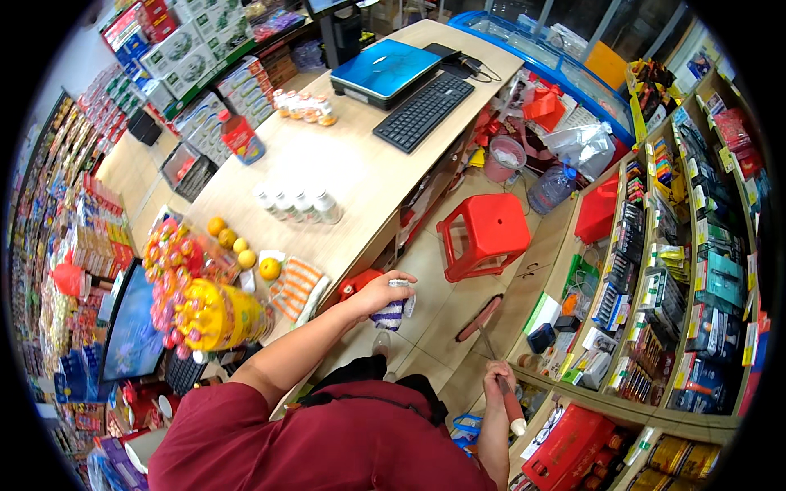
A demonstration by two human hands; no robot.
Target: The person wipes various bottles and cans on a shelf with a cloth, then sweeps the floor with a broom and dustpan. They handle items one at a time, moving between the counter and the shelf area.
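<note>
Gripped in my left hand (376, 297) is a purple-and-white striped cloth (389, 319), bunched up and held above the floor beside the counter (362, 166). My right hand (498, 375) is closed around the upper part of a broom's handle (511, 405). The handle slants away to the pinkish broom head (480, 319), which is down at the tiled floor (430, 319) by the cabinet. An orange-and-white striped cloth (298, 288) lies at the counter's edge, left of my left hand.
A red plastic stool (491, 227) stands ahead on the floor, with a pink waste basket (505, 158) and a water jug (551, 190) behind it. Shelves of goods (651, 276) line the right. Bottles (298, 205), fruit (245, 258), a keyboard (424, 110) and a lollipop stand (215, 313) occupy the counter.
</note>
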